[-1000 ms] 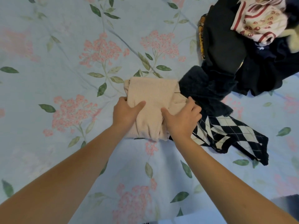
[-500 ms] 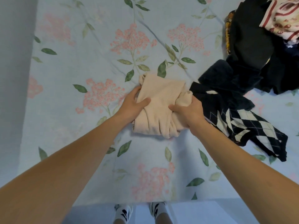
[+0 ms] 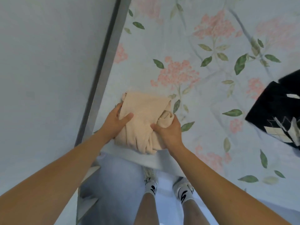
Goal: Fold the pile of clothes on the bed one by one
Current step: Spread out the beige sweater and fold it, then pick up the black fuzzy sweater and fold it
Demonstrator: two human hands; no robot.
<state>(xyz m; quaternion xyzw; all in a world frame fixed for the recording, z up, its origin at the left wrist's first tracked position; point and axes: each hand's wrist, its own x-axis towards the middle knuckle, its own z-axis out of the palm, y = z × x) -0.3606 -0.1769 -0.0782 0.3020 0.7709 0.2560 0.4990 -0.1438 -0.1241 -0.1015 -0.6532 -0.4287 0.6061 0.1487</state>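
Folded beige garment (image 3: pixel 142 120) sits at bed (image 3: pixel 211 98) corner nearest the person, L hand (image 3: pixel 113 122) and R hand (image 3: pixel 168 135) both clutching its sides. Risk: loose bunched end by R thumb unrolls or slips off edge. Vs earlier: bundle moved left toward wall; argyle garment (image 3: pixel 279 120) now well apart.

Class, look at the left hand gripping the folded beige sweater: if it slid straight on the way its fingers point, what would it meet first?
The left hand points up and right, so the folded beige sweater itself comes first; beyond that, probably only floral bedsheet, though depth is unclear.
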